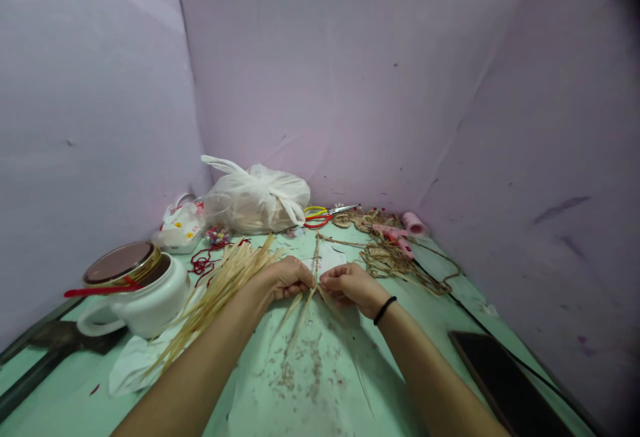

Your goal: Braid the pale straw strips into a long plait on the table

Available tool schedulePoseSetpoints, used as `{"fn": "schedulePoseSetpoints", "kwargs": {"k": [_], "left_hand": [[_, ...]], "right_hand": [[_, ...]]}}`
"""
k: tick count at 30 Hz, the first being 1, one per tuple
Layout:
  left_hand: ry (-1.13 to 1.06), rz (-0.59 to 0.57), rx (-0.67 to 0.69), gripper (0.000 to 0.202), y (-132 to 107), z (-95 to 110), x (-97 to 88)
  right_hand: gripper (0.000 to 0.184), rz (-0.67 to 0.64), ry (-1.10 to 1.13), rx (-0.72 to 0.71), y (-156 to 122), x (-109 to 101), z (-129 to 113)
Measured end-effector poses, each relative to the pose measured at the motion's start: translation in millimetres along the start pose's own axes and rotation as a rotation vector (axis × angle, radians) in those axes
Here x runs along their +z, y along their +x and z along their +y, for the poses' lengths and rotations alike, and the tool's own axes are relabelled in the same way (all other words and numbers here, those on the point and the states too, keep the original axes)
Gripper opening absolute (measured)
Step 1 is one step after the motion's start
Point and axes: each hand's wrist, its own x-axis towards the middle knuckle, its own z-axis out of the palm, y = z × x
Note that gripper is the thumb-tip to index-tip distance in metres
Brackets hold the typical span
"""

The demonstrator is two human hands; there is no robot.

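Observation:
In the middle of the table, my left hand [293, 278] and my right hand [353, 285] almost meet, fingers pinched on pale straw-like strands [306, 314]. The loose ends fan out below the fingers towards me. Above the hands, a thin brown braided cord [317, 254] runs up to a bend at the far side. My fingers hide the spot where cord and strands meet. Beside my left forearm lies a thick bundle of dry straw strands [227, 277]. A black band circles my right wrist.
Left stand a white pot [160, 297] with a lid, a hammer [60, 344] and a tissue pack [181, 227]. At the back are a white plastic bag [257, 200], scissors [325, 216], tangled twine [390, 260], a pink glue gun [395, 236] and thread spool [414, 224]. A phone [505, 384] lies right.

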Motion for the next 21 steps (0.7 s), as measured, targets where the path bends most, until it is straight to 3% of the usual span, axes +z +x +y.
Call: {"fn": "schedulePoseSetpoints", "kwargs": {"k": [3,9,14,21], "left_hand": [[-0.005,-0.014,0.006,0.015,-3,1,0.5],[0.174,-0.022,-0.053,0.011,-9,5,-2.2],[0.223,-0.009,0.035,0.012,-4,4,-7.4],[0.282,-0.022,0.006,0.007,-9,7,-10.4]], "right_hand": [[0.009,-0.104,0.079,0.019,3,7,6],[0.012,0.012,-0.011,0.007,12,10,13],[0.014,-0.007,-0.065,-0.083,17,6,18],[0.007,-0.005,0.019,-0.083,20,9,25]]}}
